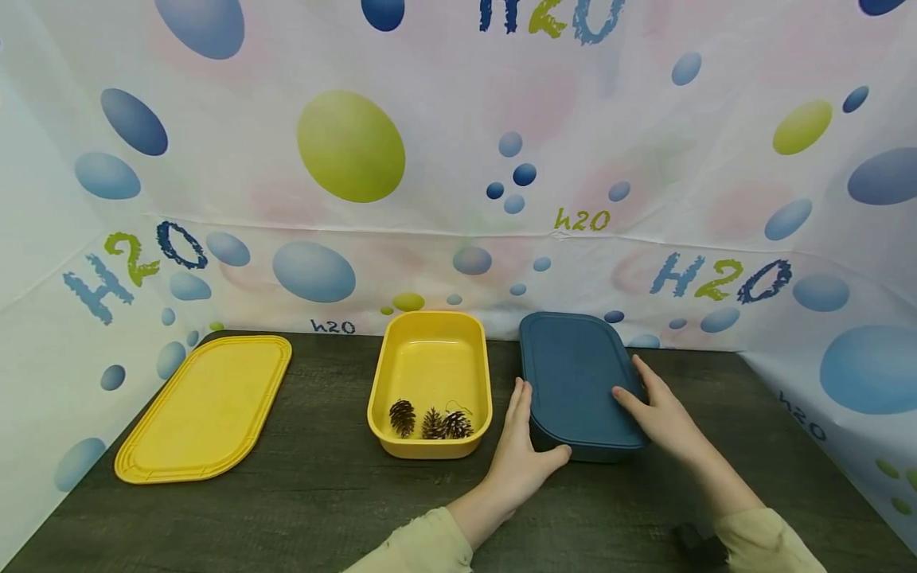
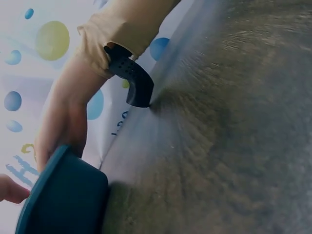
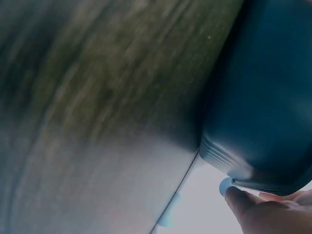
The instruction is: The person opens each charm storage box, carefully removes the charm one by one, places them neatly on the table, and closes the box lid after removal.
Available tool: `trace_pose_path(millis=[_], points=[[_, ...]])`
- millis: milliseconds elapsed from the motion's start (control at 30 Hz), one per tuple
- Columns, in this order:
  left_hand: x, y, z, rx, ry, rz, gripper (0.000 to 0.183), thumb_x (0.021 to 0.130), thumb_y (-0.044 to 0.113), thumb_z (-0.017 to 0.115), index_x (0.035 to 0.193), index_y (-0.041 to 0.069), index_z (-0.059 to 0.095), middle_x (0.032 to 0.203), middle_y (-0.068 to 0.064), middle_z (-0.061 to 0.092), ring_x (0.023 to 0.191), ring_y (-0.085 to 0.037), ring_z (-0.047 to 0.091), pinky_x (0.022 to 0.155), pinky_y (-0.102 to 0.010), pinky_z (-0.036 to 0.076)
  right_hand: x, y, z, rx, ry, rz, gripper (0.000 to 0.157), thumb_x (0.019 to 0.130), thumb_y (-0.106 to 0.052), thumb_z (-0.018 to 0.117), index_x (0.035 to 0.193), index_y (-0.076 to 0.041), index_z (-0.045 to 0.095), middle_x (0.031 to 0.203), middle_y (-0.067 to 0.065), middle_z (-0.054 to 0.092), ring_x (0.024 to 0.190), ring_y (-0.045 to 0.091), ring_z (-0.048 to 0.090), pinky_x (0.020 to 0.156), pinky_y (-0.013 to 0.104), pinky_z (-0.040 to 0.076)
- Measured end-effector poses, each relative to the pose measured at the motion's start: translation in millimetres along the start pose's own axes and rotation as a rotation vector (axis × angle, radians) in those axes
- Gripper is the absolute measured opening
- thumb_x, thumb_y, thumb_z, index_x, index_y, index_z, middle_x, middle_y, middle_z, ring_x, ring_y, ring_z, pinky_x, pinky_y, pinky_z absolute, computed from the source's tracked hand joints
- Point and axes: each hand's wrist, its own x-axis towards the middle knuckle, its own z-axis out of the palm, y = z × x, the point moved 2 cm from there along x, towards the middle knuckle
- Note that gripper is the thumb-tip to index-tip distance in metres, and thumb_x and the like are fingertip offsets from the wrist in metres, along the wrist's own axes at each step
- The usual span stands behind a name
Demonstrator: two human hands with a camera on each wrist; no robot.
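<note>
**Printed sheet behind a dark table, a blue box between two hands**

Blue and green bubbles and "H2O" lettering covered the white sheet [image 1: 437, 87] that rose behind the table [image 1: 315, 477] and closed it in at both sides. One long crease ran across the sheet, above the table's far edge. Dark and wood-grained, the tabletop took a pale shine in both wrist views.

On it, right of centre, stood the blue box [image 1: 598, 454] with its blue lid [image 1: 573, 374] on top. I had my left hand [image 1: 517, 465] at its near left corner, fingers straight, thumb stretched apart from them. My right hand [image 1: 662, 414] was at its right side, thumb over the lid, fingers spread apart from it.

Just left of the blue box sat an open yellow box [image 1: 430, 450], with three pine cones [image 1: 433, 426] at its near end. Well apart, near the table's left edge, a yellow lid [image 1: 204, 410] lay flat.
</note>
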Motion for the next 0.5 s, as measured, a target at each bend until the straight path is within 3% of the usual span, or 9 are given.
trace_pose_path(millis=[200,500], points=[[0.8,-7.8,0.3,-0.005,-0.014,-0.026,0.095,0.084,0.015,0.072,0.154,0.011,0.008,0.159,-0.006,0.0,0.144,-0.03,0.006,0.11,-0.059,0.017,0.4,4.0,1.2,0.025,-0.069,0.064,0.083,0.1,-0.046,0.043,0.152,-0.002,-0.006,0.15,0.036,-0.001,0.134,0.057,0.008,0.1,0.069,0.022],[-0.7,-10.8,0.8,0.004,0.017,0.05,0.088,0.087,0.014,0.07,0.153,0.007,0.013,0.159,-0.007,0.005,0.143,-0.029,0.012,0.11,-0.05,0.024,-2.6,5.3,3.9,0.082,-0.076,0.042,0.08,0.101,-0.044,0.041,0.152,-0.005,-0.008,0.152,0.033,-0.004,0.137,0.054,0.001,0.104,0.069,0.015]])
